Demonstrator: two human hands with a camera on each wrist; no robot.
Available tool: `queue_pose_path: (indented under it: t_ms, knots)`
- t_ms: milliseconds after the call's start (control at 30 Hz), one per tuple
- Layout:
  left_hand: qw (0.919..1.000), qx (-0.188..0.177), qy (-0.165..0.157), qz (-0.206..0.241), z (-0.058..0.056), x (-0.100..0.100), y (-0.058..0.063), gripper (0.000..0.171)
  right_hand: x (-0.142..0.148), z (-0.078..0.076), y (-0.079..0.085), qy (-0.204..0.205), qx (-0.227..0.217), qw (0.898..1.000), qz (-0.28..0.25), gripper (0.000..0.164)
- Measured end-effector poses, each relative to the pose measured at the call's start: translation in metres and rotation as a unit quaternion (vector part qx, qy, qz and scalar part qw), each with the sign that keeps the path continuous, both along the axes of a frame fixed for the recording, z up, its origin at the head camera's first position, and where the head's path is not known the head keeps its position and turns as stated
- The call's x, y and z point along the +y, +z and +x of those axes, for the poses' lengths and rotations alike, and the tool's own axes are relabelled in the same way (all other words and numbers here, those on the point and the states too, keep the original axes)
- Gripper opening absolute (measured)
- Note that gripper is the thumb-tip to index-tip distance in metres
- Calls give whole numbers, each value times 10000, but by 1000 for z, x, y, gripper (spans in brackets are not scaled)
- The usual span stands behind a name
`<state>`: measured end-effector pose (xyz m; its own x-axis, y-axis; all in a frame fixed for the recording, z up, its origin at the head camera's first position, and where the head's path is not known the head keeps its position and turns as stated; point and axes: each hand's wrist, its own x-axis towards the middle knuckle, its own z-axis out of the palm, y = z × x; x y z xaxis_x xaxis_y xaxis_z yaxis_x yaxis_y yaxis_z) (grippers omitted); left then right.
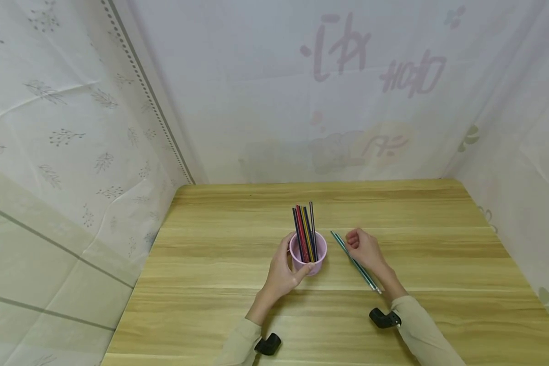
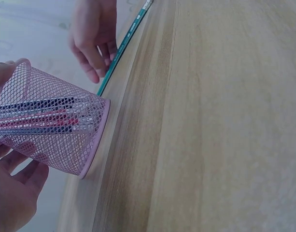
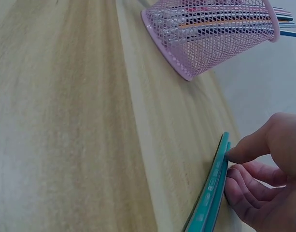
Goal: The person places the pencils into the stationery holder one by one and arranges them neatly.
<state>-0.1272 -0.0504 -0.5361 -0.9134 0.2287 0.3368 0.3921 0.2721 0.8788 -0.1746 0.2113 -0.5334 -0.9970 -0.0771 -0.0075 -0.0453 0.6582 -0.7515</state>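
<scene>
My left hand [image 1: 282, 274] holds a pink mesh pencil cup [image 1: 321, 248], with the thumb at its near side and the fingers around its left. Several dark, red and yellow pencils [image 1: 304, 231] stand in the cup, leaning slightly left. To the right of the cup, two green pencils [image 1: 359, 267] lie side by side on the table, their white ends towards me. My right hand [image 1: 365, 250] is beside their far ends with fingers bent. In the right wrist view, its fingertips [image 3: 234, 153] are at the edge of one green pencil [image 3: 216, 203], with a small gap between thumb and fingers.
A wood-grain table [image 1: 201, 244] lies beneath both hands. Patterned pale cloth [image 1: 256, 101] hangs along the back and both sides. Black wrist mounts [image 1: 384, 318] sit on both forearms.
</scene>
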Motion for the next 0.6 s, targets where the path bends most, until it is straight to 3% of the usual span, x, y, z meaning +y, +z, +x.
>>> queue_pose_path:
  t_ms: [400,600]
  knots:
    - [9999,142,-9,12,0,0,0,88,1,1,0,65,45,9988,481,18]
    - [10000,-2,-43,73,1,0,0,88,3,-2,4,191,119,9954,936,16]
